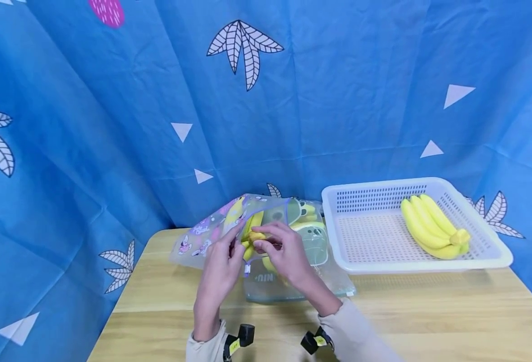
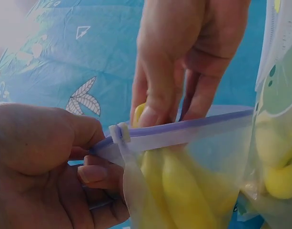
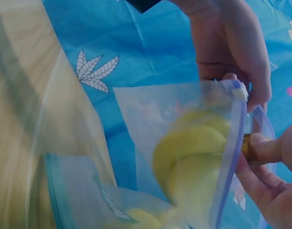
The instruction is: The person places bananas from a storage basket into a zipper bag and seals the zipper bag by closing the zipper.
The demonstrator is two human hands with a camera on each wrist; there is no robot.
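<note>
A clear zip bag [image 1: 204, 239] with a purple seal and small printed figures is held with its mouth open. My left hand [image 1: 220, 261] pinches the edge of that mouth, close to the white slider [image 2: 119, 132]. At the opening my right hand [image 1: 288, 251] grips the stem end [image 3: 250, 149] of a bunch of bananas [image 2: 184, 186]. Most of the bunch is inside the bag, seen through its clear wall. Its stem is partly hidden by my right fingers in the left wrist view.
Beside it lies a second zip bag [image 1: 266, 291] with a green print, bananas [image 1: 308, 213] inside. To the right stands a white plastic basket [image 1: 411, 266] with another banana bunch [image 1: 431, 226]. A blue patterned curtain [image 1: 338, 100] rises behind the wooden table [image 1: 157, 311].
</note>
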